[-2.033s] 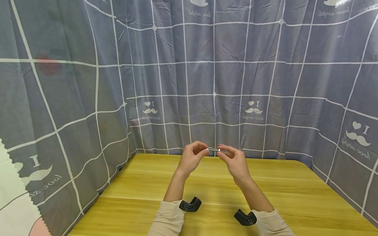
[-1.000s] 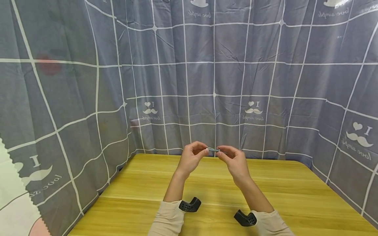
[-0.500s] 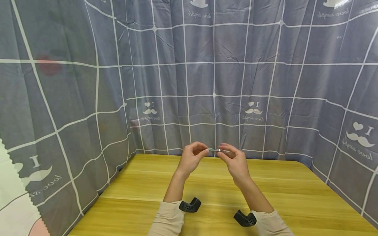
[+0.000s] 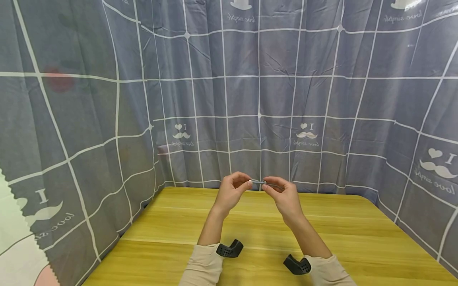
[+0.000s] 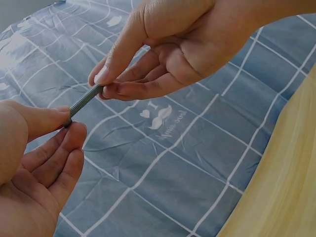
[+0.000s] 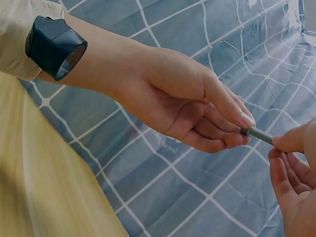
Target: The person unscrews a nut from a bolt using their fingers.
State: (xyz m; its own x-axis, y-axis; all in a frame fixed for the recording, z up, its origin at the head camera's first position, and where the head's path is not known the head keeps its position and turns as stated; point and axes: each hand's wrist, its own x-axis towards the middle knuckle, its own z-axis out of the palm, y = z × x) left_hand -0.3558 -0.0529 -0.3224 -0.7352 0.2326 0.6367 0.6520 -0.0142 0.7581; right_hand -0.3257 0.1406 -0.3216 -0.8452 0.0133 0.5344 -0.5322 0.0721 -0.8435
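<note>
A thin grey threaded bolt (image 4: 258, 182) is held level in the air between both hands, above the table's far edge in the head view. My left hand (image 4: 230, 194) pinches its left end between thumb and fingertips. At the right end, the thumb and index finger of my right hand (image 4: 287, 199) pinch it. The threads of the bolt (image 5: 85, 105) show along its bare middle in the left wrist view. A darker, slightly wider bit of the bolt (image 6: 245, 131) shows at the left fingertips in the right wrist view. Fingertips partly hide both ends.
A yellow wood-grain table (image 4: 250, 238) lies below the hands. Grey curtain (image 4: 279, 95) with white grid lines hangs behind it and at both sides. Black wrist-camera mounts (image 4: 230, 248) sit at the beige sleeve cuffs (image 4: 205, 262).
The fingertips of my right hand have shifted slightly back and forth around the bolt's right end, parting a little and closing again. My left hand keeps its pinch and place.
</note>
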